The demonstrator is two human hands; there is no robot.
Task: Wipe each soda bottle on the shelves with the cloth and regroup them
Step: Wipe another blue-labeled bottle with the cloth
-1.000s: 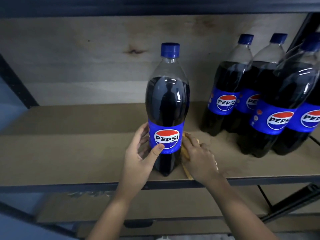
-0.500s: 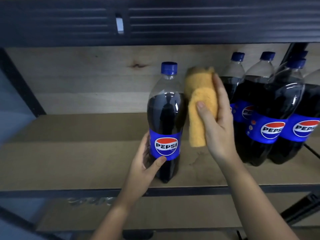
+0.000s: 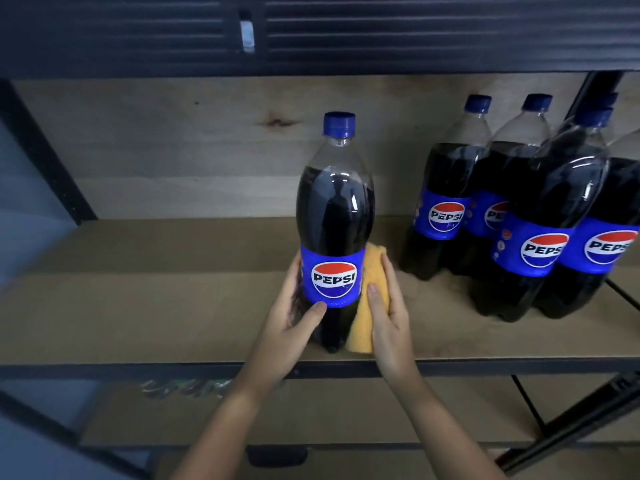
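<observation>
Both hands grip: right hand (image 3: 388, 317) has lowered the cloth (image 3: 369, 306) to the bottle (image 3: 334, 237) base, left hand (image 3: 291, 317) holds it

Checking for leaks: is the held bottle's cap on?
On: the blue cap sits on the bottle neck; tightness cannot be told.

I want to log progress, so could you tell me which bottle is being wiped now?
The lone bottle standing left of the group: the left hand holds it, the right hand presses the cloth to it.
</observation>
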